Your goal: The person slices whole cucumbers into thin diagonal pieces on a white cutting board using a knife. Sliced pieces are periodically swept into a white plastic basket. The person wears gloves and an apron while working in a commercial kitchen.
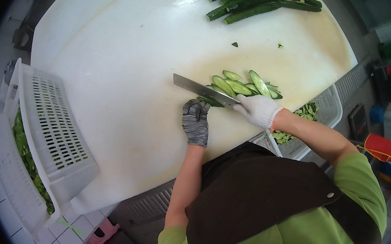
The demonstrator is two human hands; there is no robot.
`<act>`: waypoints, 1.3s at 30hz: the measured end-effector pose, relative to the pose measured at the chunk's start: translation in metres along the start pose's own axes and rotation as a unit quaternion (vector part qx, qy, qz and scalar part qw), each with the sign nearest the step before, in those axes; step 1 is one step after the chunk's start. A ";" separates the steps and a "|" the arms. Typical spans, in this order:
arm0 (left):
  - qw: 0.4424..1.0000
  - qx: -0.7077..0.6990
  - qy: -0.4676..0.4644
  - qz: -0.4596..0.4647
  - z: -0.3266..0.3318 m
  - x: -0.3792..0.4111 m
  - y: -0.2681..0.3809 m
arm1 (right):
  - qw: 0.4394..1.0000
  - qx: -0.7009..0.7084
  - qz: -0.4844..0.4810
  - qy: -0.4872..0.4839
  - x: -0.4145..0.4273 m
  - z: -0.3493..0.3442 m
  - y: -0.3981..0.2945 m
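Note:
My right hand (pixel 260 109), in a white knit glove, grips a broad kitchen knife (pixel 200 88) whose blade slants up and to the left over the white cutting board (pixel 125 94). Oblong cucumber slices (pixel 237 87) lie overlapping just beyond and to the right of the blade. In a grey mottled glove, my left hand (pixel 196 122) has its fingers curled against a dark green piece of cucumber (pixel 210 102) beside the blade. Part of that piece is hidden by the knife and the fingertips.
Whole cucumbers (pixel 253 1) are heaped at the board's far right. A white slotted plastic basket (pixel 56 118) with green vegetables stands at the left edge. Below the near right edge, another white basket (pixel 334 107) holds cut green pieces. Small scraps (pixel 234 44) lie mid-board.

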State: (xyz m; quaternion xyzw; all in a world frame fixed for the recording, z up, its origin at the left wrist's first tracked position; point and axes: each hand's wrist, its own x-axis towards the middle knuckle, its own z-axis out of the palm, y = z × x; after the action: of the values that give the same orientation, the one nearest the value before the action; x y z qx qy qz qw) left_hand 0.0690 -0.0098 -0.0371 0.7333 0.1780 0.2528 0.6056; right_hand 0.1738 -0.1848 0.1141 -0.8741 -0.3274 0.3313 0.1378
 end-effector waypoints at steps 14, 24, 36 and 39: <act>0.997 0.069 -0.005 0.021 0.000 0.002 0.006 | 0.999 -0.039 -0.027 -0.012 0.015 0.018 0.005; 0.997 0.064 0.014 0.040 -0.001 -0.003 -0.005 | 0.999 -0.035 -0.018 -0.001 0.001 0.001 0.001; 0.994 0.097 0.011 0.041 -0.003 -0.004 -0.014 | 0.999 -0.012 -0.022 -0.034 0.011 -0.009 0.003; 0.991 0.126 0.003 0.050 -0.003 -0.004 -0.007 | 0.999 0.013 -0.019 -0.039 0.029 0.003 0.004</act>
State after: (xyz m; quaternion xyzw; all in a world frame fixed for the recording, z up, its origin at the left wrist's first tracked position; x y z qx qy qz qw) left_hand 0.0642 -0.0085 -0.0443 0.8107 0.1732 0.2608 0.4948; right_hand 0.1907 -0.1682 0.0960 -0.8522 -0.3453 0.3663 0.1424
